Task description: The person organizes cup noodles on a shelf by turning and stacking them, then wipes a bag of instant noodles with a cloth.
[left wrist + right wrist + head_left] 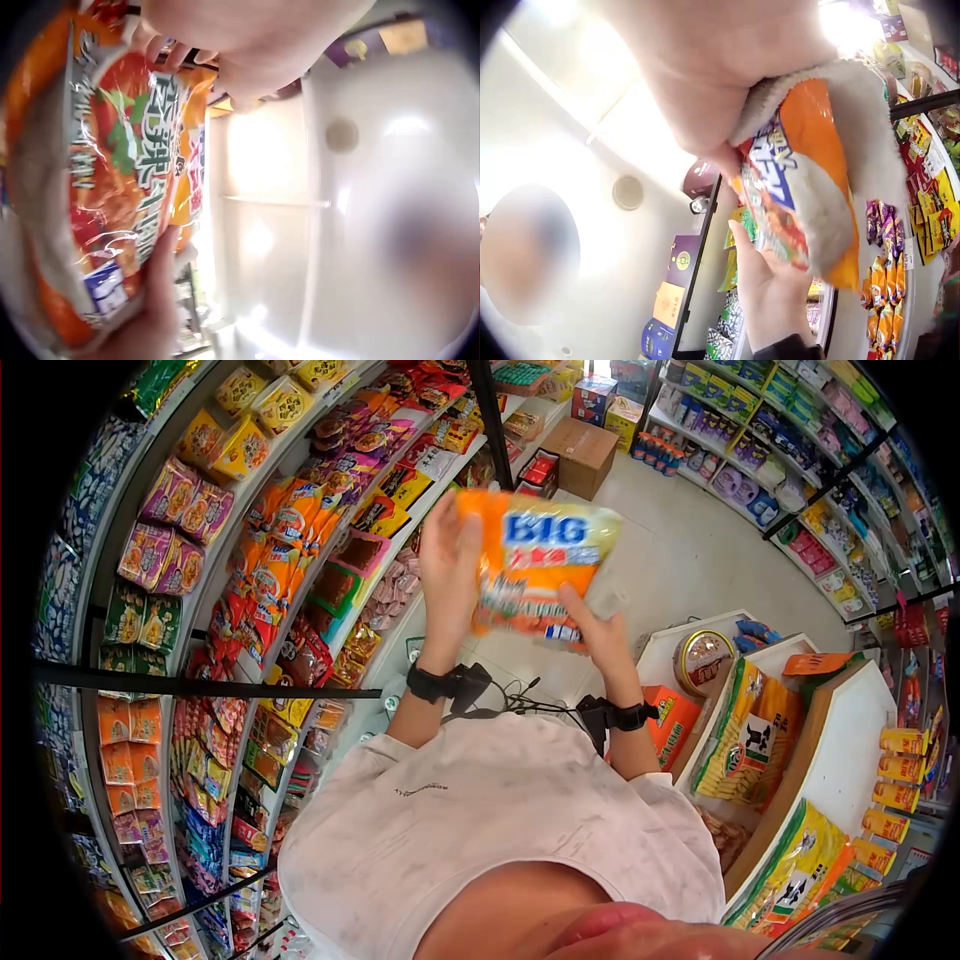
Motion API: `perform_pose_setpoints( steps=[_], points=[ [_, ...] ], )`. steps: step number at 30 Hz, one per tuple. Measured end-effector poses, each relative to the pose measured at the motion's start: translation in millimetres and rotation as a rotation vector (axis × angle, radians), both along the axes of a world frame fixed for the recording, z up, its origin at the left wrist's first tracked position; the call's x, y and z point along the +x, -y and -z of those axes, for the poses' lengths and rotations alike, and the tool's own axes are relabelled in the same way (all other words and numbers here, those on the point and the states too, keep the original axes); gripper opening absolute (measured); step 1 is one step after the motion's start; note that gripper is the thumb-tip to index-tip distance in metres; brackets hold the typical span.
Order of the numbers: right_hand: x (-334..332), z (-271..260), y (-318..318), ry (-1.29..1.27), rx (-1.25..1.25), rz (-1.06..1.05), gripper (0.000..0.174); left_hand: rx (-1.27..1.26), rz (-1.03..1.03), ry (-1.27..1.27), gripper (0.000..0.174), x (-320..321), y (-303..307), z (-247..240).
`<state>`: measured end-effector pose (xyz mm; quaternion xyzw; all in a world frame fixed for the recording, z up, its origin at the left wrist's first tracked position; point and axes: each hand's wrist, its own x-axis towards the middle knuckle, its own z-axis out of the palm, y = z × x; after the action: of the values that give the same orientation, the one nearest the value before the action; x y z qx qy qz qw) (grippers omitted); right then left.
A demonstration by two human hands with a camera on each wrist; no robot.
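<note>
An orange noodle packet (535,565) with blue BIG lettering is held up in front of the chest, between both hands. The left hand (450,560) grips its left edge, thumb on the front; the right hand (600,635) pinches its lower right corner. In the left wrist view the packet (127,165) shows its printed face, with one hand (255,37) at its top and another at its lower edge. The right wrist view shows the packet (802,180) from another side, the right hand (712,67) above and the left hand (772,300) below.
Curved shelves (225,510) of packets and tubs line the left. Stocked shelves (800,490) curve along the right. A cardboard box (578,457) stands on the floor ahead. At the lower right is a white-edged bin (850,710) with large yellow packets (755,735). Dark cables (520,695) hang between the wrists.
</note>
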<state>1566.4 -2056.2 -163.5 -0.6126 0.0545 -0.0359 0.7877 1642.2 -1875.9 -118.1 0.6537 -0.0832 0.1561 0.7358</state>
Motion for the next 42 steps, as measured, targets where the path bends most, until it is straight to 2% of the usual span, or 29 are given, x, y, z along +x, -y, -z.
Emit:
perform_pose_setpoints(
  steps=[1,4,5,7,8,9,10,12,13,16,20,22,25,26,28,29,31,33,35,38,42],
  points=[
    [5,-1,2,-0.018,0.023,0.059,0.047,0.085,0.008,0.032,0.066,-1,-3,-1],
    [27,-1,-1,0.362,-0.16,0.3,0.049,0.009,0.3,0.111,0.073,-19,17,-15],
    [26,1,-5,0.352,-0.212,0.257,0.051,-0.025,0.405,0.038,0.073,-24,23,-14],
    [22,0,-23,0.323,-0.319,0.169,0.056,0.004,0.346,0.11,0.067,-20,31,-5],
    [21,-3,-37,0.452,-0.449,0.19,0.06,0.016,0.321,0.152,0.065,-17,29,-4],
    [22,-16,-55,0.585,-0.585,0.212,0.064,-0.006,0.332,-0.007,0.055,-18,22,-14],
    [23,-26,-67,0.718,-0.724,0.231,0.069,-0.085,0.368,-0.085,0.054,-13,13,-15],
    [24,-36,-79,0.727,-0.856,0.159,0.073,-0.236,0.435,-0.248,0.059,-3,-8,-12],
    [26,-39,-87,0.732,-0.919,0.12,0.076,-0.382,0.434,-0.354,0.055,0,-17,-11],
    [50,-44,-97,0.774,-0.966,0.208,0.069,-0.517,0.399,-0.248,0.05,8,-37,-3],
    [81,-46,-130,0.644,-0.652,0.262,0.063,-0.535,0.554,-0.239,0.051,9,-80,3],
    [83,-59,-165,0.633,-0.438,0.293,0.059,-0.597,0.524,-0.25,0.053,12,-96,14],
    [58,-69,-197,0.8,-1.093,0.071,0.054,-0.672,0.51,-0.237,0.054,11,-120,28],
    [60,-68,-203,0.798,-1.118,0.105,0.054,-0.696,0.51,-0.236,0.054,9,-127,35],
    [67,-61,-210,0.782,-1.166,0.181,0.054,-0.55,0.537,-0.223,0.054,16,-141,41],
    [73,-56,-209,0.745,-1.246,0.37,0.047,-0.52,0.584,-0.239,0.054,19,-146,42],
    [79,-50,-206,0.414,-0.617,0.361,0.043,-0.548,0.73,-0.359,0.053,21,-160,42],
    [79,-38,-194,0.202,-0.342,0.385,0.044,-0.67,0.681,-0.382,0.051,18,-165,31],
    [71,-17,-180,0.098,-0.415,0.447,0.049,-0.764,0.626,-0.435,0.05,19,-167,29],
    [32,-24,-182,-0.047,-0.334,0.349,0.054,-0.876,0.709,-0.529,0.05,28,-168,34],
    [-23,-23,-155,-0.081,0.019,0.154,0.06,-0.722,0.696,-0.577,0.049,22,-154,32]
  ],
)
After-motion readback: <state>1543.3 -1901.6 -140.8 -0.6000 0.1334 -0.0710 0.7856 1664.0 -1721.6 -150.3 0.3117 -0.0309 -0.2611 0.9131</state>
